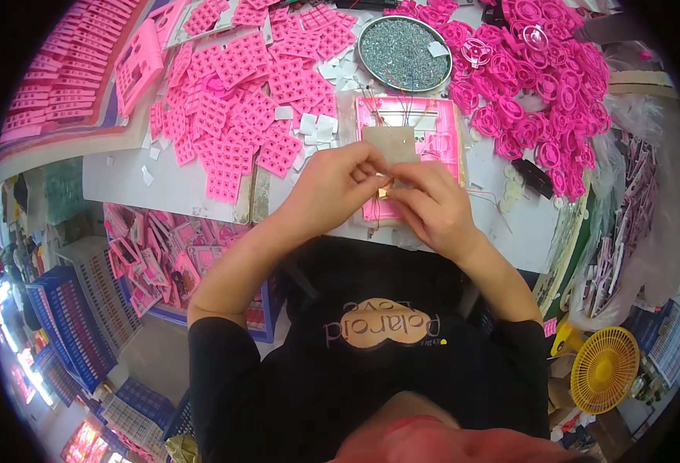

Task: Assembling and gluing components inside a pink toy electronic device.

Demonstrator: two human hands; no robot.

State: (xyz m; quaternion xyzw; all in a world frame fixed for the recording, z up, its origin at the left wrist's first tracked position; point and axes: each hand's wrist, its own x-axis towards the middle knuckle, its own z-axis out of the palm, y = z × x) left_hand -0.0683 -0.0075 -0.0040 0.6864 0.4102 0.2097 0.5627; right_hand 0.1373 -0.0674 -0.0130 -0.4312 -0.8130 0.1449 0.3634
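Note:
My left hand (334, 187) and my right hand (438, 207) meet over a pink plastic housing (453, 123), fingertips pressed together. Between them shows a small gold-coloured part (384, 193), pinched by my right fingers. What my left fingertips grip is too small to make out, perhaps a thin wire. A flat brown-grey board (390, 140) lies on the housing just beyond my fingers. Thin red and dark wires (407, 108) stick up at the housing's far end, and others trail from its right side. My hands hide the near part of the housing.
Behind the housing stands a round metal tray (361, 58) of small screws. Pink keypad pieces (236, 116) pile up at left, with white square pads (320, 127) beside them. Pink ring-shaped parts (540, 92) heap at right, near a black piece (533, 178). A crate (269, 312) sits below left.

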